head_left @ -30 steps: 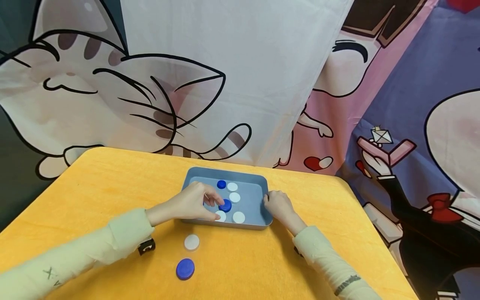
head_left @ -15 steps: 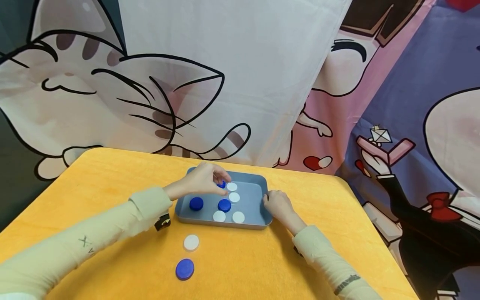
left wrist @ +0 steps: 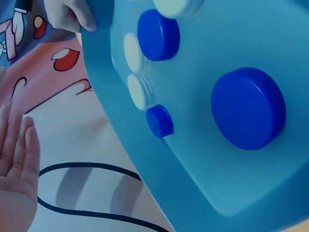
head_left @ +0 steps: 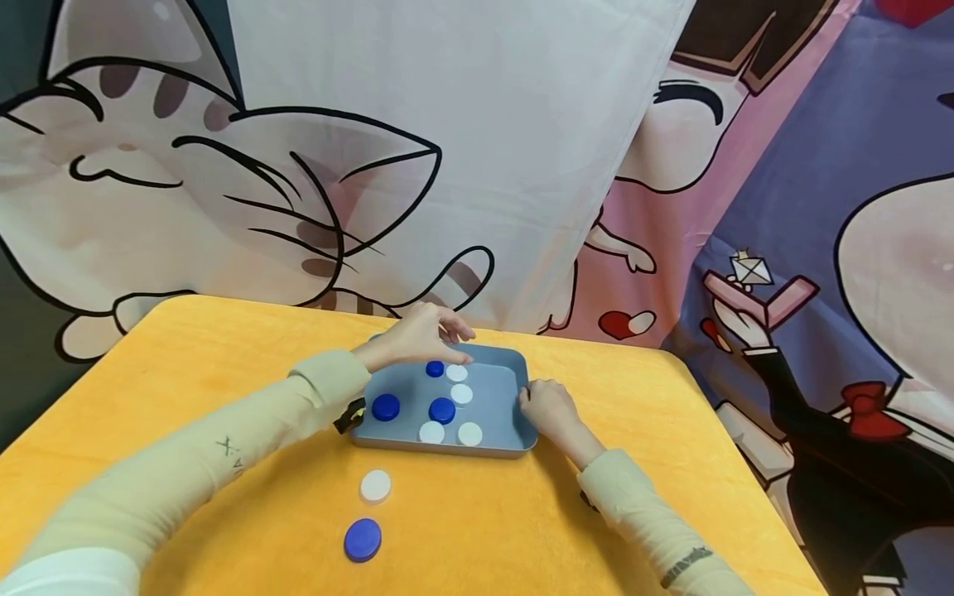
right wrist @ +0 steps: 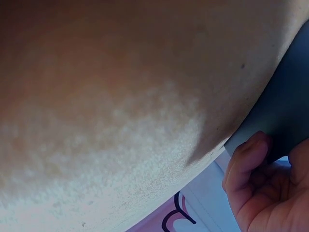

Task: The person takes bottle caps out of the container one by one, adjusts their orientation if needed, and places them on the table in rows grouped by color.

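A shallow blue-grey tray [head_left: 488,452] holds blue and white round caps. Above its back edge my left hand [head_left: 421,335] hovers with loosely extended fingers, and nothing shows between them. In the left wrist view that left hand [left wrist: 17,169] is apart from the tray. A small blue cap [head_left: 436,368] and a white cap [head_left: 457,374] lie just below it. My right hand [head_left: 550,407] grips the tray's right edge; in the right wrist view, the fingers and thumb of the right hand [right wrist: 270,193] pinch the rim. A larger blue cap [left wrist: 248,108] lies at the tray's left.
On the yellow table [head_left: 246,356], in front of the tray, lie a white cap [head_left: 376,486] and a blue cap [head_left: 363,540]. A printed cloth [head_left: 522,165] hangs close behind the table's back edge.
My left hand has moved from the tray's front left up to its back edge, uncovering a blue cap at the left. My right hand has stayed at the tray's right edge.
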The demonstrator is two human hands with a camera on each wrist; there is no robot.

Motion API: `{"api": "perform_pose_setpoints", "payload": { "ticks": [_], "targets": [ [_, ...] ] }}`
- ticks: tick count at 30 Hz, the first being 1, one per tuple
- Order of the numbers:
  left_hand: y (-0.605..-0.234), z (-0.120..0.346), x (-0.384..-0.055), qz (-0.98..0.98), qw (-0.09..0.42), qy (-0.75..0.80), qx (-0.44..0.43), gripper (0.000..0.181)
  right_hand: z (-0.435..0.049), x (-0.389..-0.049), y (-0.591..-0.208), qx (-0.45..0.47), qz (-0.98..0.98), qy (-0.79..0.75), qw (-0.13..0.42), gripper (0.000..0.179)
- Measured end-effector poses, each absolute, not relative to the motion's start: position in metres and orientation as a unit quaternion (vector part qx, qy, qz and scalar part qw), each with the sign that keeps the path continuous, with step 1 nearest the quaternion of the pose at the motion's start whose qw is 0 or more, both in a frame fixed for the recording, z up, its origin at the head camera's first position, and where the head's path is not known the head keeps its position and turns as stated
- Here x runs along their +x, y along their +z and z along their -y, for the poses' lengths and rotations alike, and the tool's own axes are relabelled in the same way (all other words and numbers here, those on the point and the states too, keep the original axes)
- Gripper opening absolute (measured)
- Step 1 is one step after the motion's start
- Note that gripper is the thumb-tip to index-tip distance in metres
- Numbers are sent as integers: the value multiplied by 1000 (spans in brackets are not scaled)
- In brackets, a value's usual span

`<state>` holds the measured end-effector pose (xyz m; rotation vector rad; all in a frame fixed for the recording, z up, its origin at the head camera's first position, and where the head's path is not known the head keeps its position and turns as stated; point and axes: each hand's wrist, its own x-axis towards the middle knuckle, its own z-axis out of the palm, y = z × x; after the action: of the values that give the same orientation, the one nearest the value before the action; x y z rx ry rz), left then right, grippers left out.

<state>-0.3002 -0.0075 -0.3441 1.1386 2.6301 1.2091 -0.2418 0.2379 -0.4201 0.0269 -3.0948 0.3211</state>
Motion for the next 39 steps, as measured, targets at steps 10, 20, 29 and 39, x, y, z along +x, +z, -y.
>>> {"api": "perform_pose_setpoints", "payload": {
  "ticks": [10, 20, 29, 39],
  "targets": [
    [-358, 7, -321, -840, 40, 383, 383, 45, -238, -243, -420, 6, 995, 104, 11, 36],
    [-374, 2, -340, -833, 71, 379, 397, 42, -239, -243, -421, 16, 994, 105, 23, 34],
    [-390, 3, -355, -836, 95, 358, 405, 43, -238, -243, -423, 20, 994, 104, 29, 35],
    [-399, -2, -362, -846, 129, 324, 403, 47, -238, -244, -422, 13, 995, 100, 22, 33]
  ]
}}
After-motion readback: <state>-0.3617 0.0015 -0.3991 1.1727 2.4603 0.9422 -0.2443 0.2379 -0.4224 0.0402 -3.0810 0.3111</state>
